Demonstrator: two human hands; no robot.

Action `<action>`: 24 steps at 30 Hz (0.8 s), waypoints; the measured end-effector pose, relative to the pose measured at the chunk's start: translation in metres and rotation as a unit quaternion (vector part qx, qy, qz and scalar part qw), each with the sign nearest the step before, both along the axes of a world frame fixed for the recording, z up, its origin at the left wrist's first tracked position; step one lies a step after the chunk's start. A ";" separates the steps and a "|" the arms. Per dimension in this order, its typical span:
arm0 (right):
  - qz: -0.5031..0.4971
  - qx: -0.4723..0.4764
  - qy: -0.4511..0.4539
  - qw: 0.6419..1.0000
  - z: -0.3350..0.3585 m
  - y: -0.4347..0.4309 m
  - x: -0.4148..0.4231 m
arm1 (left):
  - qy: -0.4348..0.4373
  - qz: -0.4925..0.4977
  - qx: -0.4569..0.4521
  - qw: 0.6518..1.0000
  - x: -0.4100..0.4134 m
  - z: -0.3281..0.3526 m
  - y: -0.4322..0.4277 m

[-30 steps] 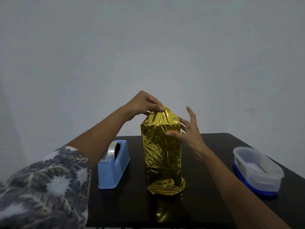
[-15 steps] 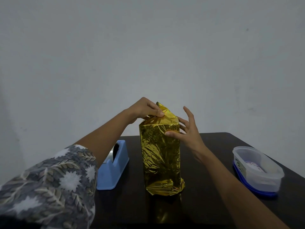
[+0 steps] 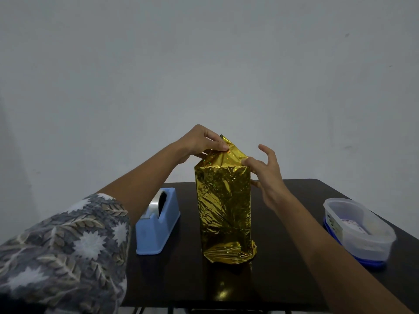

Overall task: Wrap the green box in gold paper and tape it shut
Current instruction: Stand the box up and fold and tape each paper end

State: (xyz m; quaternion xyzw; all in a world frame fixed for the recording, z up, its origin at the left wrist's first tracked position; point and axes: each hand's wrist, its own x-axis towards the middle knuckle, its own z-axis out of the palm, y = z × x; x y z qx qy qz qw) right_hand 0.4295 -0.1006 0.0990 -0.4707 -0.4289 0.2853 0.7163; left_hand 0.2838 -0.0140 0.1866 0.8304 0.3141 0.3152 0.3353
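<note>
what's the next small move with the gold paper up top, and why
Probably fold the peaked flap down flat over the top. The left hand pinches the peak of the gold paper, which stands up loose, while the right hand presses the right top corner. No tape shows there, so flattening likely comes before reaching for the dispenser at the left.

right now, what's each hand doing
Left hand: pinching the top flap of the gold paper.
Right hand: open, thumb pressing the paper's upper right corner, fingers loose.
</note>
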 end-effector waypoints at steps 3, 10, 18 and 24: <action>-0.004 -0.005 0.006 1.000 0.001 0.000 -0.001 | 0.002 0.003 0.002 1.000 0.000 -0.001 -0.002; -0.003 -0.006 0.003 1.000 -0.002 0.000 0.000 | 0.008 0.012 -0.004 1.000 0.005 -0.009 0.002; -0.001 -0.001 0.003 1.000 -0.004 0.003 0.004 | 0.001 0.018 0.034 0.999 0.011 -0.019 0.003; 0.000 -0.006 0.012 1.000 -0.005 0.004 0.005 | -0.002 0.092 0.046 0.995 0.015 -0.026 0.004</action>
